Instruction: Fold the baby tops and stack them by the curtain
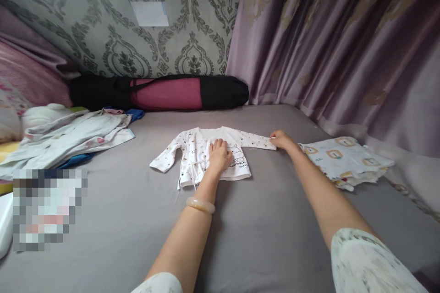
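On a grey sheet (pixel 130 219) before patterned wallpaper (pixel 194 50) and purple curtains (pixel 309 41), my left hand (pixel 220 156) lies palm-down, unclenched, on the white shirt (pixel 194 146) while my outstretched right hand (pixel 283 139) pinches its cuff (pixel 270 144).

We've got grey-green wallpaper (pixel 192 18) beyond the far edge of the bed (pixel 275 238), all dark medallions and curly leaves, with a plain white rectangle (pixel 151 13) on it, kinda left of centre. Mauve curtains (pixel 309 32) with goldish motifs hang in deep folds from the far right corner along the right edge. We also see mauve fabric (pixel 30 43) near the far left corner. Our light's pretty soft, nothing harsh on the grey sheet (pixel 130 238).
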`<state>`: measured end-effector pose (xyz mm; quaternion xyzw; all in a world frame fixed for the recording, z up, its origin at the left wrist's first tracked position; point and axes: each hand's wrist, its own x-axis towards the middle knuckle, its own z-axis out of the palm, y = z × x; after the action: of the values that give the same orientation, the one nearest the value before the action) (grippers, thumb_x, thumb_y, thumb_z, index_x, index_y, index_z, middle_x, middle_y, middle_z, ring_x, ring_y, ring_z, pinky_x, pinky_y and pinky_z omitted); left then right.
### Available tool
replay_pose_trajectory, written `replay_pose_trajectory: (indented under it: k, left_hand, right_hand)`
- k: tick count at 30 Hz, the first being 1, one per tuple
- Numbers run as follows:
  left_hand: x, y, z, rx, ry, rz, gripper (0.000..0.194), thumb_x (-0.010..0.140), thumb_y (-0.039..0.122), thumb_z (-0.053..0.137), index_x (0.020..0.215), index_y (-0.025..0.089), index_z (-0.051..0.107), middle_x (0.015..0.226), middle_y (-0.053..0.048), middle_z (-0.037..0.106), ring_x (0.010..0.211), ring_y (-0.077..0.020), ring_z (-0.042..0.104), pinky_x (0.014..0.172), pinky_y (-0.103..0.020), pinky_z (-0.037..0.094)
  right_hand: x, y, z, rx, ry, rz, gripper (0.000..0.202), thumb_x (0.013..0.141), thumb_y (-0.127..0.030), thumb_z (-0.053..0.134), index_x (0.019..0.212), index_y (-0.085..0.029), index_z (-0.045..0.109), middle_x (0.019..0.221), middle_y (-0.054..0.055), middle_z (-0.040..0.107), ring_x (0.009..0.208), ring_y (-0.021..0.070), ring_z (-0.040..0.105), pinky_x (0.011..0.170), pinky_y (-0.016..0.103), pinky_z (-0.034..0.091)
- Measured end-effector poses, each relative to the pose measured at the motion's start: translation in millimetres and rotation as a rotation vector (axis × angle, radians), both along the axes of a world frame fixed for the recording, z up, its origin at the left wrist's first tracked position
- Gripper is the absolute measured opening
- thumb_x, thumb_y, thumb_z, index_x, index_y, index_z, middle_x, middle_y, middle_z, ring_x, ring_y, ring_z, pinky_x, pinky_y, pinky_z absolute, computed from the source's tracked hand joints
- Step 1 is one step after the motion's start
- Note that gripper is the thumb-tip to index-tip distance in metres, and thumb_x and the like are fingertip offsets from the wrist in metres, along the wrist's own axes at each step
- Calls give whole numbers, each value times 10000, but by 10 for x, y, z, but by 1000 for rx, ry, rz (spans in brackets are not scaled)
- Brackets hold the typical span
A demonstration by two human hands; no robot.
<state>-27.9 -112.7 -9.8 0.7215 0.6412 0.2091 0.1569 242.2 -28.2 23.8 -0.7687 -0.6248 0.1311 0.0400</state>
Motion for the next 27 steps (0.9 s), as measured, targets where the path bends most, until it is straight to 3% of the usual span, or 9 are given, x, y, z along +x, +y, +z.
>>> replay_pose_trajectory:
  k: [3,5,7,8,11,15,19,22,27]
  left_hand:
    - [-6,1,28,-17,8,-8,384,838,175,441,1208,171,544,1452,-147,463,1420,-289,315,1170,-476,207]
    - [-22,-2,61,-24,19,-25,385,825,147,449,1196,165,550,1430,-153,479,1406,-289,337,1166,-490,219]
    - [-48,-4,98,-24,31,-66,380,804,113,456,1164,159,569,1366,-153,527,1351,-282,412,1140,-476,277]
    - [-64,-5,115,-25,31,-94,372,795,99,457,1140,154,583,1319,-151,557,1306,-274,460,1114,-453,321]
    - [-121,-7,172,-53,-22,-170,361,789,74,453,1107,125,616,1223,-149,612,1179,-246,562,1020,-360,424]
    - [-276,-25,333,-98,-204,-144,410,850,132,465,1240,101,587,1268,-157,622,1154,-231,594,987,-318,451]
    - [-670,-92,593,-92,-348,30,384,907,235,467,1254,138,598,1156,-121,690,997,-207,660,889,-308,498]
    - [-1133,-174,692,-25,-318,272,347,913,244,467,1208,153,624,1071,-102,717,917,-194,674,852,-294,500]
    - [-1901,-291,505,-54,-82,714,295,898,303,489,1105,173,655,1063,-140,717,1028,-273,657,866,-352,485]
  right_hand:
    - [-338,-85,-6,191,-220,52,361,864,-117,516,1196,-96,657,1280,255,589,1241,352,518,1008,476,382]
    - [-642,-141,-23,275,-211,240,439,926,-116,368,1306,-105,588,1383,224,535,1319,319,458,1069,469,337]
    - [-928,-175,-57,262,-112,442,496,982,-202,273,1427,-113,471,1507,163,432,1407,263,360,1147,420,261]
    - [-1044,-182,-83,231,-65,477,527,1000,-264,236,1472,-107,410,1554,144,367,1446,255,293,1172,417,222]
    - [-1241,-169,-189,100,20,472,640,1012,-416,131,1543,-81,255,1618,123,215,1498,242,149,1205,423,145]
    - [-1260,-115,-341,43,-6,437,693,998,-488,91,1559,-100,211,1627,114,179,1503,241,116,1210,438,96]
    - [-1249,-101,-393,57,-30,448,703,992,-501,100,1564,-102,190,1632,107,165,1505,238,103,1213,444,82]
    - [-1258,-102,-351,44,-40,444,692,993,-487,135,1561,-96,191,1634,108,160,1504,243,107,1214,445,80]
    - [-1331,-65,-214,4,-26,406,620,986,-440,277,1522,-128,296,1607,141,248,1479,278,207,1194,497,152]
